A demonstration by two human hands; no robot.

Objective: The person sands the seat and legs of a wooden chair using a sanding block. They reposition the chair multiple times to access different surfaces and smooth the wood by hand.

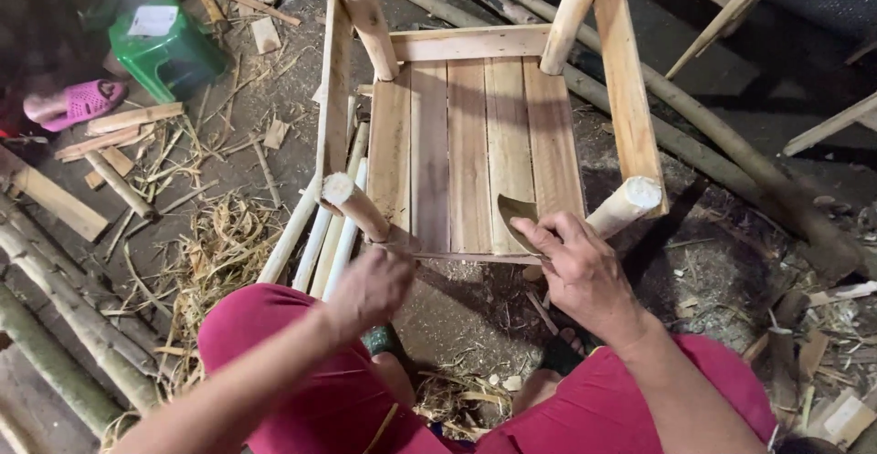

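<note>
Red-trousered knees nearest; both hands work at the front edge of a slatted wooden chair frame.

The left hand is closed around the base of the front-left leg, apparently steadying the frame. The right hand grips a small curved blade resting on the seat slats, tip pointing away from the person, long axis running along the boards. The frame sits on the littered floor, legs upturned.
</note>
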